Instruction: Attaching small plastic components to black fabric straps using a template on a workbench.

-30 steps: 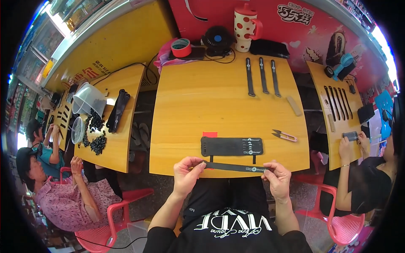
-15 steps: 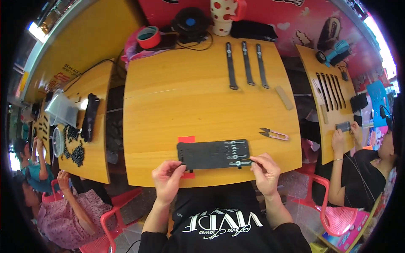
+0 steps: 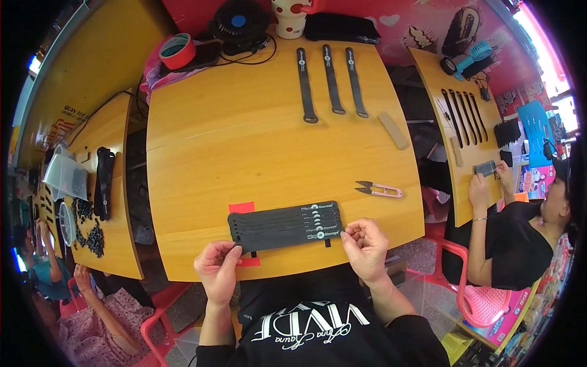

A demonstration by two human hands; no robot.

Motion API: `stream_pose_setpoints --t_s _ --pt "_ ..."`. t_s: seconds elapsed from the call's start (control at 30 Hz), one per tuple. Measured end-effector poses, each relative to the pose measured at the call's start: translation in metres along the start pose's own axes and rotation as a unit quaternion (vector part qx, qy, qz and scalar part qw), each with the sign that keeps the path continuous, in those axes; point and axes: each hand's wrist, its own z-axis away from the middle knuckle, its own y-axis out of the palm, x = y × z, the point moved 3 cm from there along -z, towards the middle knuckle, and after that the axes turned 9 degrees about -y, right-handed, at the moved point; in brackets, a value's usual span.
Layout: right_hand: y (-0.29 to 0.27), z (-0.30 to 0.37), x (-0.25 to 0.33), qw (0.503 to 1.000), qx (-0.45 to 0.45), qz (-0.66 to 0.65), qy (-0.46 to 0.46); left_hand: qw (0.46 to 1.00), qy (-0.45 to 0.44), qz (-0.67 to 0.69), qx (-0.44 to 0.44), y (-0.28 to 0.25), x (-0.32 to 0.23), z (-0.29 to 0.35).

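Two hands stand apart, left hand (image 3: pixel 217 270) and right hand (image 3: pixel 367 249) pinching opposite ends of the nearest black strap (image 3: pixel 278 240) between them, and an uneven tug could skew the overlapped straps (image 3: pixel 272 218) just beyond.

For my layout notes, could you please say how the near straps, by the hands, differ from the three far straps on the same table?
The near straps overlap; the three far straps lie apart. Near straps run side to side; far straps run front to back. The left hand and right hand touch near straps; far straps lie untouched. Both sets are dark, with pale print.
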Motion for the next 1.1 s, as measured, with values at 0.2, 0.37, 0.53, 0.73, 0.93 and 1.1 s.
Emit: stream_pose_setpoints --t_s 0.2,0.37,0.53,0.73,0.93,1.1 --pt "0.0019 -0.0007 -0.0025 1.0 0.0 0.015 0.001 1.0 -0.002 0.001 -0.007 0.0001 -0.0005 0.0005" --pt "0.003 -0.0029 -0.0002 1.0 -0.002 0.016 0.002 1.0 -0.003 0.001 -0.006 -0.0006 -0.0004 0.0004" --pt "0.0038 -0.004 0.0022 1.0 0.005 0.025 -0.004 1.0 -0.001 -0.001 -0.006 -0.0019 0.0003 0.0005" --pt "0.0036 -0.0046 0.0025 1.0 0.009 0.03 -0.004 1.0 0.0 0.002 -0.006 -0.0007 -0.0005 0.0" --pt "0.0049 -0.0053 0.0031 1.0 0.011 0.025 -0.005 1.0 0.002 -0.004 -0.007 -0.0012 0.0003 -0.0001" --pt "0.0039 -0.0078 0.0068 0.999 0.015 0.052 -0.001 1.0 0.008 -0.009 -0.009 -0.0013 0.0014 0.0001"
